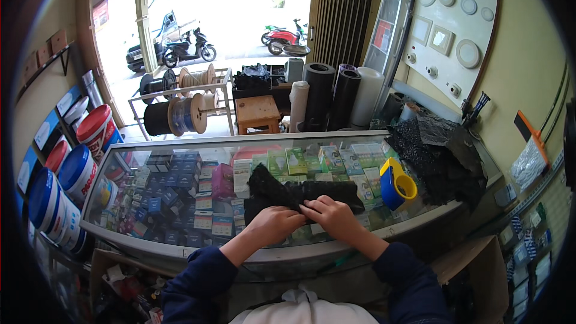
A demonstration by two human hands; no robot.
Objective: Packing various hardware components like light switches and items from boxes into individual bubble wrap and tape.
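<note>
A folded piece of black, crinkled sheet material [315, 191] lies on a glass display counter [369, 243] before me. My left hand [276, 222] rests on its near edge with the fingers bent over it. My right hand [333, 218] is beside it, its fingertips on the same material close to the left fingertips. Both hands press or pinch the black material near its middle. To the right stands a blue and yellow tape dispenser [396, 185]. Farther right, a large heap of black crinkled sheet [438, 157] covers the counter's corner.
Small boxes [297, 161] fill the case under the glass. Paint buckets [56, 202] stand at the left. Beyond the counter are cable spools [186, 114], a wooden stool [257, 112] and upright rolls [318, 94]. Open cardboard boxes [477, 265] flank me below the counter.
</note>
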